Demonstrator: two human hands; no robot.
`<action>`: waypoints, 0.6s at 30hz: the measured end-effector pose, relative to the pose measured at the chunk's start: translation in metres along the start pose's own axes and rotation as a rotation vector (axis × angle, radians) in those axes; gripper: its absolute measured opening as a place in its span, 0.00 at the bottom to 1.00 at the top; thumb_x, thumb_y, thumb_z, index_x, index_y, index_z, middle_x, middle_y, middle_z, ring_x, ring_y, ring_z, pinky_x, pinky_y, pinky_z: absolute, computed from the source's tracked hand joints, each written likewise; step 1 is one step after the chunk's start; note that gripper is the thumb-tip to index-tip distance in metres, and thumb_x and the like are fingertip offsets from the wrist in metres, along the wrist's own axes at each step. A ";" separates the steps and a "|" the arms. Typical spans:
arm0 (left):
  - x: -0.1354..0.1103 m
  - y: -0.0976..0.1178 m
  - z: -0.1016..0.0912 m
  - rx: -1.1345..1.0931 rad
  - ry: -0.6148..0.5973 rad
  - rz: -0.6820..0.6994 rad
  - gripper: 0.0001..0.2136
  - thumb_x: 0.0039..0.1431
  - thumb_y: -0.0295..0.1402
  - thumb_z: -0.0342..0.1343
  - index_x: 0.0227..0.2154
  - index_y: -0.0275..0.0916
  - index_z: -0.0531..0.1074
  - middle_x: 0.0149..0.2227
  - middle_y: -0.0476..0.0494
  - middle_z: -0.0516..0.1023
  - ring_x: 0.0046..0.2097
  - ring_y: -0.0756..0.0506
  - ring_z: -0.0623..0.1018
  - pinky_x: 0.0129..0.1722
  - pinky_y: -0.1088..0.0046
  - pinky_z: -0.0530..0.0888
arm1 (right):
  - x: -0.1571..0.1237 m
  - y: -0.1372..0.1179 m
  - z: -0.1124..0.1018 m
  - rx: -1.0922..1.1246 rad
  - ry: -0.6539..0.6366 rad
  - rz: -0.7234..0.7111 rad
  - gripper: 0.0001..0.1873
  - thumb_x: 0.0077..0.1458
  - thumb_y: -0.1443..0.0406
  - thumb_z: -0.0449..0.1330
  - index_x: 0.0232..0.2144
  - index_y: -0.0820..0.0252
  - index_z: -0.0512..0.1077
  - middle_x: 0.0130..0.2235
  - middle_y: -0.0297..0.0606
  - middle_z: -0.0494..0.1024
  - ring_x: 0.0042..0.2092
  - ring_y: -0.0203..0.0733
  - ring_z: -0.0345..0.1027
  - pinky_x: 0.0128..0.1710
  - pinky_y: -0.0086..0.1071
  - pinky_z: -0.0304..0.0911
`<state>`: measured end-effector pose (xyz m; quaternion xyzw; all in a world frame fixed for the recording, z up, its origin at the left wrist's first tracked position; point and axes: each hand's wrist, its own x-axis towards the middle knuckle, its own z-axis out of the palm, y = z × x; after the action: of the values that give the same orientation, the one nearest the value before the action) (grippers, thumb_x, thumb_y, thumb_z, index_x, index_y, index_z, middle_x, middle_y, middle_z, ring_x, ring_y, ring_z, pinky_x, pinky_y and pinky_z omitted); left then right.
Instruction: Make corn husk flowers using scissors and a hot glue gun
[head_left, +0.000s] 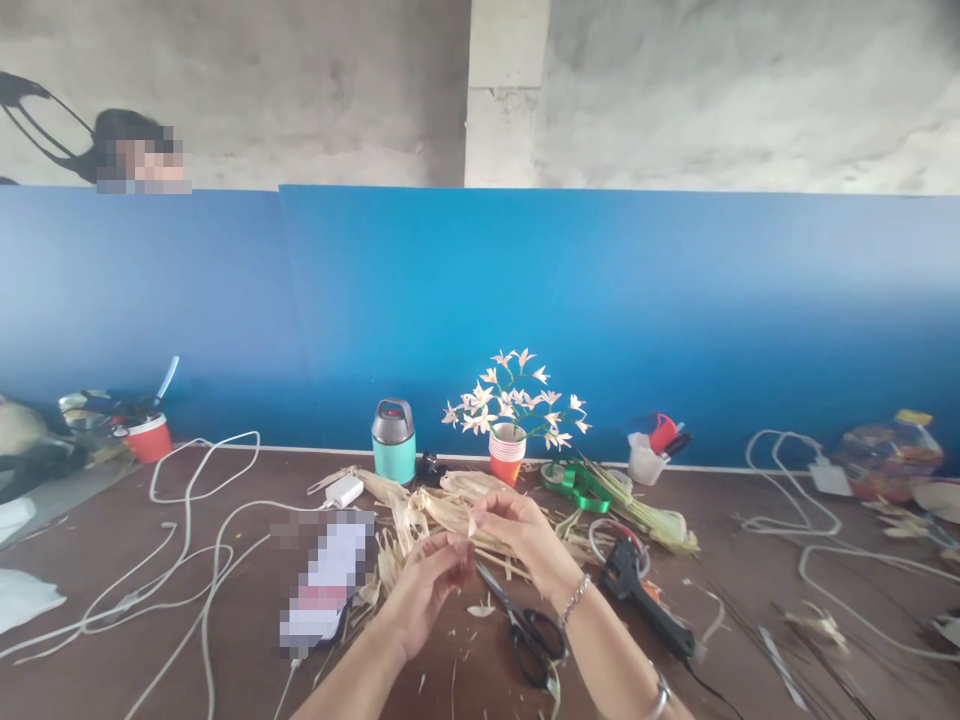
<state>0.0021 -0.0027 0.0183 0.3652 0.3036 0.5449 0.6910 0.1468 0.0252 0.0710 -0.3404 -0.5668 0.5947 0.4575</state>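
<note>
My left hand [422, 592] and my right hand [519, 527] meet above the brown table [225, 640], fingers pinched together on a small pale strip of dried husk [472, 524]. A heap of dried husk leaves [420, 510] lies just behind the hands. Black scissors [525, 622] lie on the table under my right wrist, which wears a bracelet. A black glue gun [646, 598] lies to the right of that wrist.
A red paper cup with husk flowers [508, 452], a teal flask [394, 440], green ribbon [577, 482], a white cup with tools [649, 458], white cables [187, 560], a phone [328, 580] and a charger [345, 490] crowd the table. A blue partition [600, 320] stands behind. Another person is at far left.
</note>
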 end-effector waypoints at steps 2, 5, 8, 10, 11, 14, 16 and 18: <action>0.000 0.001 0.002 0.055 0.046 0.037 0.08 0.49 0.37 0.63 0.26 0.36 0.76 0.29 0.45 0.76 0.32 0.49 0.72 0.34 0.77 0.66 | 0.001 0.001 0.000 -0.006 -0.021 0.006 0.12 0.42 0.56 0.66 0.22 0.57 0.70 0.24 0.31 0.73 0.27 0.37 0.69 0.32 0.33 0.67; 0.000 0.001 0.003 0.128 0.132 0.108 0.10 0.49 0.39 0.62 0.28 0.37 0.76 0.30 0.46 0.76 0.34 0.48 0.72 0.34 0.76 0.65 | 0.003 0.006 -0.001 -0.031 0.014 -0.011 0.11 0.42 0.57 0.66 0.22 0.58 0.72 0.24 0.31 0.74 0.28 0.38 0.69 0.33 0.32 0.66; 0.001 0.001 0.003 0.188 0.178 0.132 0.10 0.46 0.39 0.64 0.26 0.38 0.75 0.27 0.49 0.75 0.30 0.49 0.72 0.32 0.76 0.65 | 0.005 0.011 -0.002 -0.050 0.055 -0.012 0.11 0.41 0.58 0.67 0.23 0.58 0.73 0.25 0.32 0.75 0.30 0.38 0.69 0.34 0.32 0.66; 0.001 0.001 0.002 0.220 0.188 0.126 0.10 0.45 0.39 0.65 0.26 0.38 0.75 0.26 0.49 0.75 0.30 0.49 0.72 0.31 0.77 0.65 | 0.006 0.014 -0.003 -0.061 0.056 0.005 0.11 0.41 0.58 0.67 0.23 0.59 0.74 0.25 0.33 0.75 0.29 0.37 0.69 0.33 0.32 0.65; 0.001 0.001 0.001 0.233 0.188 0.124 0.11 0.45 0.39 0.65 0.26 0.38 0.74 0.26 0.50 0.75 0.29 0.49 0.71 0.31 0.77 0.65 | 0.007 0.015 -0.003 -0.065 0.053 0.017 0.11 0.41 0.58 0.67 0.23 0.59 0.74 0.25 0.33 0.75 0.29 0.37 0.69 0.33 0.31 0.65; 0.002 0.000 0.000 0.248 0.167 0.116 0.10 0.46 0.39 0.64 0.26 0.38 0.73 0.25 0.50 0.74 0.29 0.50 0.71 0.31 0.77 0.65 | 0.007 0.015 -0.002 -0.067 0.055 0.045 0.11 0.41 0.59 0.67 0.23 0.60 0.74 0.25 0.32 0.75 0.28 0.36 0.68 0.32 0.30 0.64; 0.002 -0.001 -0.001 0.240 0.156 0.117 0.10 0.47 0.39 0.64 0.25 0.37 0.73 0.24 0.50 0.73 0.28 0.51 0.70 0.31 0.77 0.65 | 0.006 0.014 0.000 -0.068 0.058 0.054 0.11 0.40 0.59 0.68 0.23 0.60 0.74 0.24 0.32 0.75 0.28 0.36 0.68 0.32 0.30 0.64; 0.002 -0.001 -0.001 0.218 0.145 0.114 0.11 0.46 0.39 0.64 0.24 0.37 0.72 0.24 0.50 0.73 0.28 0.51 0.70 0.31 0.77 0.65 | 0.005 0.012 0.001 -0.075 0.059 0.054 0.10 0.40 0.59 0.68 0.22 0.60 0.75 0.24 0.32 0.74 0.29 0.37 0.68 0.33 0.31 0.64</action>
<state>0.0028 -0.0008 0.0167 0.4144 0.3892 0.5719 0.5914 0.1422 0.0306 0.0603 -0.3899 -0.5656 0.5749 0.4444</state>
